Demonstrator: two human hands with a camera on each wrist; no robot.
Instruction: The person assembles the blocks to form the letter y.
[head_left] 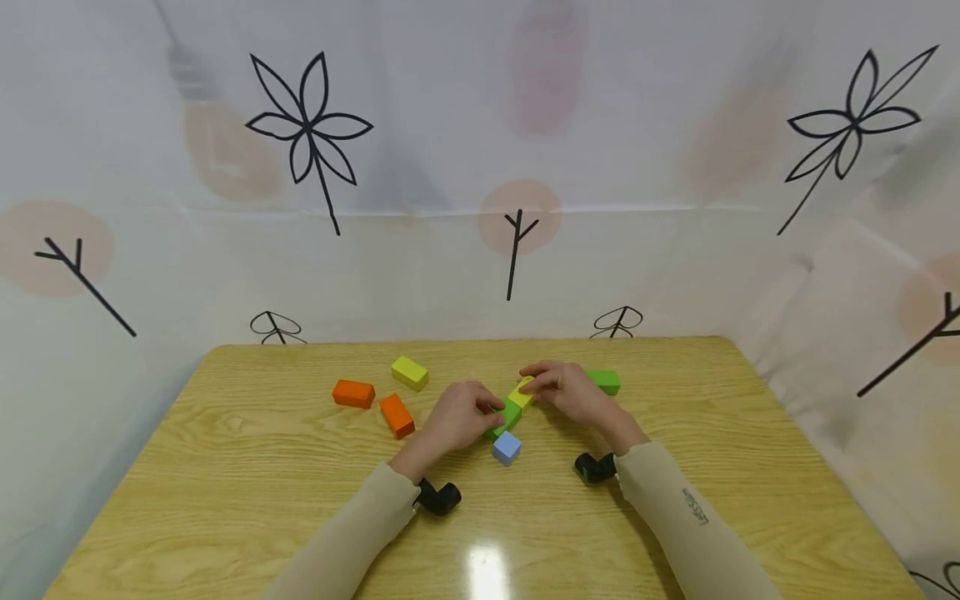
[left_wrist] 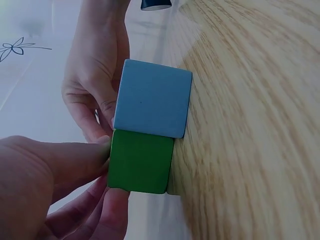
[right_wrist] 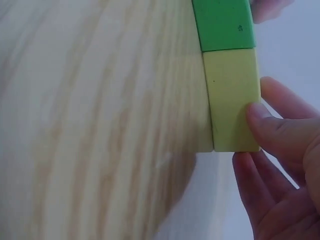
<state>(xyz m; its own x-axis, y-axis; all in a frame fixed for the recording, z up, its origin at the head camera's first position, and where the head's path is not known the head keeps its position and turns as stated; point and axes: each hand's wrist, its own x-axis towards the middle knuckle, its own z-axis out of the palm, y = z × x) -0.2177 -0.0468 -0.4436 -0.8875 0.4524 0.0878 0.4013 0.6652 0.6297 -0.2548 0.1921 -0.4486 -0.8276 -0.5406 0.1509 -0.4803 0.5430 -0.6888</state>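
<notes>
On the wooden table, a green block (head_left: 509,416) and a yellow block (head_left: 521,396) lie end to end in a slanting row. My left hand (head_left: 459,415) pinches the green block between thumb and fingers. At the row's far end, my right hand (head_left: 576,393) grips the yellow block (right_wrist: 232,100), its thumb on the near side and fingers round the end. The right wrist view shows the yellow block's end meeting the green block (right_wrist: 225,25). A light blue cube (head_left: 507,448) sits just in front of the green block's near end; in the left wrist view the cube (left_wrist: 152,99) appears beside it.
Two orange blocks (head_left: 353,393) (head_left: 397,416) and another yellow block (head_left: 410,373) lie left of my hands. Behind my right hand is another green block (head_left: 604,382), partly covered. A patterned cloth (head_left: 420,267) hangs past the table's back edge.
</notes>
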